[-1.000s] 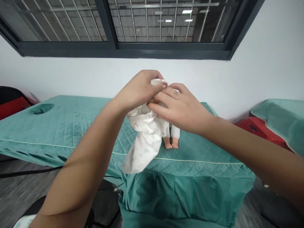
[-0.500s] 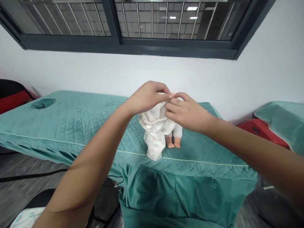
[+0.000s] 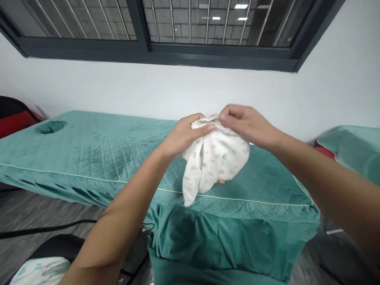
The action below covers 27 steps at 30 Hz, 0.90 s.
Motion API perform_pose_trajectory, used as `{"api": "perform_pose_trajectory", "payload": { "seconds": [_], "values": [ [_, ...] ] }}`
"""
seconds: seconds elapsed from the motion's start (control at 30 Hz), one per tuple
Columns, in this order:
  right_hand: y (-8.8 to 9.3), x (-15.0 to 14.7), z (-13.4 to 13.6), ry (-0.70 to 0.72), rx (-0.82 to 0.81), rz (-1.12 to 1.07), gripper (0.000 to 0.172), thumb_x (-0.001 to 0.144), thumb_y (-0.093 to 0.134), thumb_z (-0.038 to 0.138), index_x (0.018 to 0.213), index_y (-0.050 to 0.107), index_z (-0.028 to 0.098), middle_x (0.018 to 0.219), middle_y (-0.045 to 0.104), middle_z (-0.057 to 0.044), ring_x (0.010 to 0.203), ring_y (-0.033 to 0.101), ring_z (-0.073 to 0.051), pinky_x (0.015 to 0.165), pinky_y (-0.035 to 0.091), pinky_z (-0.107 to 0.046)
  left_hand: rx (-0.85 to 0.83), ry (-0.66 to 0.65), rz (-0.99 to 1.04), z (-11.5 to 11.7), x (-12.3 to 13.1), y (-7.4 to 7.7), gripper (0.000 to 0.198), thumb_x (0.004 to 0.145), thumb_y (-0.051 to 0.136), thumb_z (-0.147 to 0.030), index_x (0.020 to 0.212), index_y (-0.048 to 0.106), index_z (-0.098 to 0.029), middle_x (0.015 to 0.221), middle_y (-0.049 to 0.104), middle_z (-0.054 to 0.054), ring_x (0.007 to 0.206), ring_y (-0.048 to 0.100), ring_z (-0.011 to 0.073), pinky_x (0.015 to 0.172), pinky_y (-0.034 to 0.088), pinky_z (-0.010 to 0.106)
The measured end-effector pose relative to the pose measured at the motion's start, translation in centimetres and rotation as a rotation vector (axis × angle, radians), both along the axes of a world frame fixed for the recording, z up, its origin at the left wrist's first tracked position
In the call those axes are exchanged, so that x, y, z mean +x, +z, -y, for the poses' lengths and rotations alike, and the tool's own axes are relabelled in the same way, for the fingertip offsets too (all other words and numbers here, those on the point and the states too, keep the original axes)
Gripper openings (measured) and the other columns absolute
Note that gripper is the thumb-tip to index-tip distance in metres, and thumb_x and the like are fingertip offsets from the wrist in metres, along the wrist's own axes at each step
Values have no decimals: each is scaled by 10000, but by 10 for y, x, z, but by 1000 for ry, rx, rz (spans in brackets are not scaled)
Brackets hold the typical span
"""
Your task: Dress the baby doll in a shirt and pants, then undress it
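Note:
A white baby garment (image 3: 221, 156) with small printed drawings hangs from my two hands above the bed, one sleeve-like part drooping toward the bed's front edge. My left hand (image 3: 190, 133) pinches its upper left edge between thumb and fingers. At the top edge, the thumb and fingers of my right hand (image 3: 246, 122) are closed on the cloth. Behind the garment lies a doll, nearly all hidden; a bit of its orange-brown foot (image 3: 221, 181) peeks out below the hem.
The doll lies on a bed with a green quilted cover (image 3: 97, 146) and a face hole (image 3: 51, 127). A white wall and a barred window (image 3: 190, 23) rise behind. A black chair (image 3: 56, 245) bearing a white printed item (image 3: 41, 271) stands at lower left, near a dark cable (image 3: 50, 228).
The garment has spread out and now covers the doll's legs, which showed before. My right hand has moved right and slightly up, away from my left hand.

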State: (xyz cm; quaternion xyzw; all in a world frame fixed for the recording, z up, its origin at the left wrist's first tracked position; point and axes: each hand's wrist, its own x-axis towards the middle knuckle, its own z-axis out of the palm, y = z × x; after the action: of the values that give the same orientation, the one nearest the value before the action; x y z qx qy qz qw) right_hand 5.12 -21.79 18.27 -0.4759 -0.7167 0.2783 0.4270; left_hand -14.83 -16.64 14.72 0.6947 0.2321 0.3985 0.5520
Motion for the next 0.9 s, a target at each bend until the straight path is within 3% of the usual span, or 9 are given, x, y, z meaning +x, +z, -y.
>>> {"api": "perform_pose_trajectory", "payload": {
  "seconds": [0.07, 0.13, 0.23, 0.3, 0.4, 0.57, 0.7, 0.8, 0.9],
  "values": [
    [-12, 4, 3, 139, -170, 22, 367, 771, 792, 527, 814, 675, 182, 743, 643, -8, 713, 604, -158, 640, 476, -279, -114, -8, 118, -6, 4, -13, 316, 758, 783, -464, 846, 625, -205, 751, 651, -11, 683, 614, 130, 621, 452, 242],
    [-29, 6, 2, 182, -257, -7, 345, 786, 778, 506, 870, 688, 184, 797, 673, -13, 719, 617, -158, 626, 480, -272, -244, -47, 210, -10, 12, -31, 330, 759, 783, -471, 880, 637, -202, 767, 673, -2, 694, 637, 132, 636, 480, 240],
    [-61, 7, -8, -5, -186, -259, 321, 828, 723, 521, 889, 658, 212, 801, 671, 12, 693, 608, -140, 616, 485, -262, -438, -118, 266, -10, 30, -63, 430, 742, 797, -492, 998, 677, -167, 845, 732, 60, 786, 696, 183, 738, 534, 287],
    [-82, 8, -19, -147, -132, -468, 340, 795, 746, 537, 868, 627, 227, 777, 662, 27, 691, 613, -145, 639, 506, -274, -534, -191, 180, -7, 38, -84, 491, 676, 860, -448, 1030, 696, -149, 883, 755, 85, 815, 712, 214, 774, 546, 319],
    [-111, 13, -33, -190, -208, -661, 394, 776, 741, 595, 882, 619, 236, 794, 687, 12, 727, 651, -181, 682, 540, -322, -617, -272, 17, -5, 41, -109, 512, 591, 923, -351, 1011, 722, -136, 943, 770, 96, 825, 713, 224, 765, 547, 321],
    [-156, 21, -31, -7, -504, -617, 437, 791, 716, 628, 930, 694, 215, 880, 750, -42, 785, 702, -214, 695, 560, -329, -616, -63, 255, -14, 42, -133, 468, 645, 886, -395, 1013, 722, -157, 914, 768, 54, 821, 703, 188, 788, 528, 287],
    [-182, 20, -24, 157, -667, -436, 395, 714, 835, 480, 935, 746, 165, 900, 766, -56, 804, 713, -217, 732, 560, -314, -638, -58, 258, -20, 45, -149, 410, 700, 846, -434, 968, 712, -154, 856, 756, 48, 713, 678, 159, 708, 520, 271],
    [-187, 17, -26, -2, -578, -588, 397, 706, 843, 462, 958, 747, 170, 882, 768, -48, 797, 720, -216, 738, 564, -314, -688, -96, 213, -21, 44, -158, 425, 728, 824, -462, 1010, 716, -163, 875, 755, 51, 726, 674, 152, 717, 521, 270],
    [-184, 16, -33, -159, -466, -786, 422, 729, 805, 536, 956, 725, 190, 845, 765, -50, 802, 728, -236, 729, 581, -334, -723, -215, 75, -21, 39, -163, 466, 672, 869, -445, 1002, 735, -145, 894, 757, 61, 760, 679, 163, 728, 514, 269]
  ]
}}
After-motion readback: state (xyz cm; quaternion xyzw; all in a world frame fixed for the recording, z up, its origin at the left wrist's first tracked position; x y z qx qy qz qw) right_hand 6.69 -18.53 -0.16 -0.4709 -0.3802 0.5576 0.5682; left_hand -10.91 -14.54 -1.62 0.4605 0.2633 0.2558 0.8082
